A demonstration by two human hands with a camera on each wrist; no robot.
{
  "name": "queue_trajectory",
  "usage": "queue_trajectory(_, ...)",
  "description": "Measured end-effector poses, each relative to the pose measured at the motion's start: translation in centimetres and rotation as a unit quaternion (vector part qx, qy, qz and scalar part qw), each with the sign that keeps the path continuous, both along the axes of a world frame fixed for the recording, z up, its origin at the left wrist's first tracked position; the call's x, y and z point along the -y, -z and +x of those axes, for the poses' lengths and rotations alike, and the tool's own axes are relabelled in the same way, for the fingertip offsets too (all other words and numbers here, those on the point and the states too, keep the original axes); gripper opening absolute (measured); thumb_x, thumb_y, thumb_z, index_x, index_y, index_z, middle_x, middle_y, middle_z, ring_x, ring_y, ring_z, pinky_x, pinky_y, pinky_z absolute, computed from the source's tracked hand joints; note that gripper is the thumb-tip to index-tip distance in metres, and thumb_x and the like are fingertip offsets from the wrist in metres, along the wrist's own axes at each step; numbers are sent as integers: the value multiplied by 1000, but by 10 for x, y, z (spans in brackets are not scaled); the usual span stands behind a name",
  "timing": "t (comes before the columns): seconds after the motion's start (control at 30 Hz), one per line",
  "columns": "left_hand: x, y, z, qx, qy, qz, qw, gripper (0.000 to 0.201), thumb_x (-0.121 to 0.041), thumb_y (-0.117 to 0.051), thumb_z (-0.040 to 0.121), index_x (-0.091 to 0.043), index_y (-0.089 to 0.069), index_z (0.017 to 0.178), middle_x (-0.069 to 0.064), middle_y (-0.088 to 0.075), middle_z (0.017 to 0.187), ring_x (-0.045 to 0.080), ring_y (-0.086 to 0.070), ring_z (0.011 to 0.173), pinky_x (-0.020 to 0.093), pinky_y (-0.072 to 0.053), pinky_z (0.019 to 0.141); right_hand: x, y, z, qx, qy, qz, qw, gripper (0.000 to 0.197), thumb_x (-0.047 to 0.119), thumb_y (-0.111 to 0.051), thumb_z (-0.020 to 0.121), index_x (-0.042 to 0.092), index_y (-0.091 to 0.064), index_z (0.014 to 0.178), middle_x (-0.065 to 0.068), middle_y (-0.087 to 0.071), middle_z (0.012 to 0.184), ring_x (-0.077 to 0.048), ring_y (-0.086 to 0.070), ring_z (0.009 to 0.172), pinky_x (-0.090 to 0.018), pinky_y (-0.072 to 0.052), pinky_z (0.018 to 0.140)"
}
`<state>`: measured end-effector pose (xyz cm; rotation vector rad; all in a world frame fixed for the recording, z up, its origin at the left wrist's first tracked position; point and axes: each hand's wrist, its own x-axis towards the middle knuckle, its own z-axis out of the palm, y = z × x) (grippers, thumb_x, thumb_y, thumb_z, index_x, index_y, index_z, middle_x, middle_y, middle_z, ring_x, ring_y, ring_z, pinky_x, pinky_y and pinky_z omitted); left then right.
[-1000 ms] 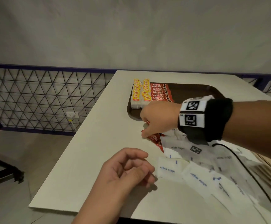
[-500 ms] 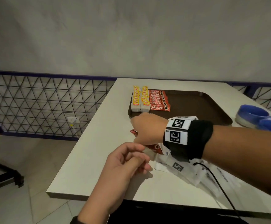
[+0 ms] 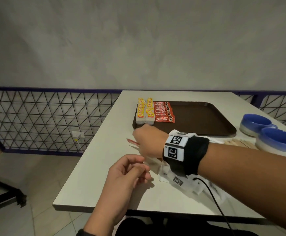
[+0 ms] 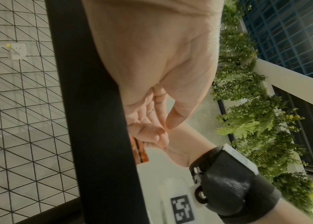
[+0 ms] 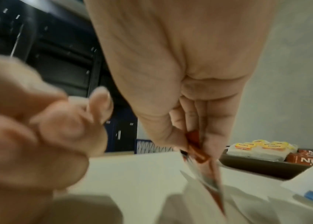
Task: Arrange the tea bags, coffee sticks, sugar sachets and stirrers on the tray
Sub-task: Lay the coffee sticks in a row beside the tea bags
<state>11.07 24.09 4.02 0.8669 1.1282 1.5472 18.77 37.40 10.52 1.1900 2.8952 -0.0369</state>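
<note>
A brown tray [image 3: 198, 120] lies on the white table [image 3: 91, 167]. At its left end stand two rows of yellow-labelled tea bags [image 3: 144, 111], with red coffee sticks [image 3: 163, 112] beside them. My right hand [image 3: 147, 142] pinches red coffee sticks [image 5: 199, 154] just in front of the tray's near left corner. Their ends [image 3: 132, 142] poke out to the left of the hand. White sugar sachets [image 3: 181, 179] are heaped under my right wrist. My left hand [image 3: 130, 169] hovers near the table's front, fingers loosely curled, holding nothing. Wooden stirrers [image 3: 237, 143] lie right of the wrist.
Two blue-and-white cups [image 3: 266, 132] stand at the table's right side, beside the tray. A black cable [image 3: 212, 198] runs from my right wrist band over the sachets. A wire-mesh railing [image 3: 45, 120] lies beyond the table's left edge.
My right hand has lifted the coffee sticks off the sachet heap and drawn them slightly left. The head view has tilted up, bringing the cups into sight. My left hand stays loosely curled.
</note>
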Motion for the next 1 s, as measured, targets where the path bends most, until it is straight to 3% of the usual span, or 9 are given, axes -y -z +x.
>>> queue_trajectory(0.1,-2,4,1,-10,-20,-2,1000,17,11,-55,93,0,-66,100,25,-66,84,34,-62,73,46,-61,69,8,-14,18,-197,0,-23,980,3,7,-62,89,9,-61,87,-6,-64,81,-24,-58,75,-33,-44,62)
queue_trajectory(0.2,-4,7,5,-14,-46,19,999,7,-10,-70,91,-5,-69,96,20,-67,84,29,-65,68,34,-57,61,44,-19,52,-375,-3,-75,924,2,17,-70,87,17,-69,85,4,-68,75,-13,-63,70,-30,-52,65)
queue_trajectory(0.37,-1,6,8,-24,11,26,999,58,-57,-92,52,-9,-72,78,20,-61,70,25,-56,61,34,-48,66,85,12,106,-391,52,-190,899,4,21,-69,91,25,-70,89,9,-70,80,-14,-67,73,-36,-60,68)
queue_trajectory(0.5,-2,4,9,-43,44,2,998,39,-18,-93,53,6,-73,78,38,-58,76,31,-52,65,26,-54,53,91,32,122,-387,54,-220,894,6,24,-66,93,26,-71,97,10,-73,85,-11,-68,78,-31,-58,75)
queue_trajectory(0.67,-11,12,-1,-161,77,-1,984,85,-47,-103,10,-2,-79,78,31,-70,74,27,-65,61,21,-58,61,98,43,124,-385,67,-211,896,16,36,-61,91,37,-67,106,12,-71,94,-6,-66,89,-32,-57,83)
queue_trajectory(0.77,-16,16,-1,-205,76,-3,976,82,-47,-103,16,-3,-79,81,32,-69,76,29,-61,67,19,-53,61,96,51,124,-403,78,-211,887,21,44,-58,88,41,-63,107,15,-69,99,-4,-64,95,-40,-57,85)
queue_trajectory(0.83,-15,14,2,-180,82,-21,980,68,-23,-105,24,3,-77,80,35,-67,77,29,-62,63,20,-55,60,93,57,126,-425,69,-222,875,20,44,-60,89,40,-65,108,17,-69,100,-4,-64,97,-39,-56,86)
queue_trajectory(0.9,-12,8,7,-106,88,-27,990,42,3,-88,43,10,-74,83,38,-66,78,28,-65,59,24,-58,58,90,63,130,-474,76,-266,836,16,40,-66,89,39,-70,104,18,-70,93,-6,-69,89,-39,-59,83)
queue_trajectory(1.0,-10,9,10,-70,64,-22,995,38,13,-71,61,12,-70,99,35,-67,78,29,-66,59,28,-60,59,86,68,137,-556,119,-317,759,8,29,-74,90,35,-75,94,9,-73,89,-11,-74,81,-41,-63,73)
